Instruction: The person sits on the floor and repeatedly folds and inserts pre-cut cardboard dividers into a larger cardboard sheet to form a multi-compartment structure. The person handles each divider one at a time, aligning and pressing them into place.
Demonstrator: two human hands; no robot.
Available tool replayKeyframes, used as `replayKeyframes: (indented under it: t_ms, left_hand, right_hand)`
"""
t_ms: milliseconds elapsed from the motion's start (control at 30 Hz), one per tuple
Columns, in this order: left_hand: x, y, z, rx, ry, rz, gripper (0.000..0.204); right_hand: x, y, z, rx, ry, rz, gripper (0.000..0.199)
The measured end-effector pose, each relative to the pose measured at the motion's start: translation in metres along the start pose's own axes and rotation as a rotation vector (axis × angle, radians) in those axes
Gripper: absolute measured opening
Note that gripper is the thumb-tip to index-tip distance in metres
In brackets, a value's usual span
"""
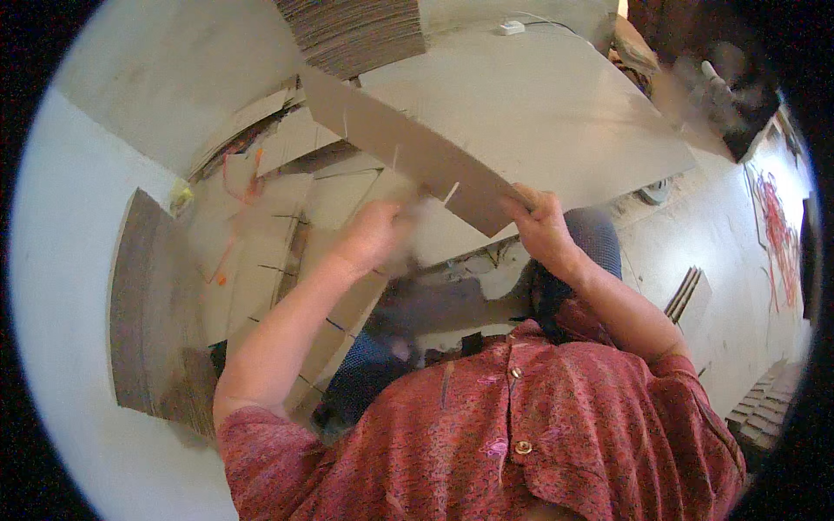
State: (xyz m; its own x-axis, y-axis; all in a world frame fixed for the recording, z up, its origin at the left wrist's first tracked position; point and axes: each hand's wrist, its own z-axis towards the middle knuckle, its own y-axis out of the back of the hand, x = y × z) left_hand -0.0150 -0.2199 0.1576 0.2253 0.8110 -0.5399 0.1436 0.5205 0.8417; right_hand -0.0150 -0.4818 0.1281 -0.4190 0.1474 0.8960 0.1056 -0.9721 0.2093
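Note:
A long brown cardboard strip (423, 163) with several short slots along its lower edge slants across the middle of the view. My right hand (543, 227) is closed on its near right end, thumb on the face. Just below the strip's lower edge is my left hand (375, 233). Its fingers are smeared by motion, so whether they grip anything does not show. Under my left forearm lie flat cardboard pieces (248, 291) with dark slots. The strip's far left end reaches up near a tall stack of cardboard sheets (356, 36).
A large pale board (556, 113) lies ahead, with a small white plug box (512, 28) and cable. Another cardboard stack (143, 313) stands by the left wall. To the right are slotted cardboard pieces (684, 293), red strings (773, 230) and more stacked cardboard (766, 404).

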Motion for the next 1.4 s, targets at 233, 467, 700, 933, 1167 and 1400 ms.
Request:
replayKeyframes:
  t_ms: [233, 467, 700, 933, 1167, 1400]
  left_hand:
    - [-0.060, -0.020, 0.006, 0.097, -0.006, -0.354, 0.023]
    - [0.005, -0.058, 0.007, -0.138, -0.040, 0.238, 0.040]
    - [0.036, -0.058, -0.011, 0.139, 0.225, 0.576, 0.030]
    - [0.069, -0.029, 0.008, 0.042, 0.277, 0.568, 0.022]
    - [0.047, 0.024, 0.026, -0.050, 0.137, 0.280, 0.025]
    - [-0.037, 0.014, 0.013, 0.163, 0.174, -0.390, 0.014]
  right_hand:
    - [-0.008, 0.036, -0.003, 0.112, -0.029, -0.248, 0.017]
    - [-0.039, 0.048, -0.024, 0.220, 0.037, -0.341, 0.023]
    - [0.010, 0.012, 0.034, 0.239, 0.477, -0.743, 0.036]
    - [-0.014, 0.007, 0.052, 0.439, 0.183, -0.771, 0.016]
    - [0.026, 0.009, 0.026, 0.100, 0.374, -0.511, 0.012]
    - [0.019, 0.007, 0.030, 0.203, 0.171, -0.668, 0.012]
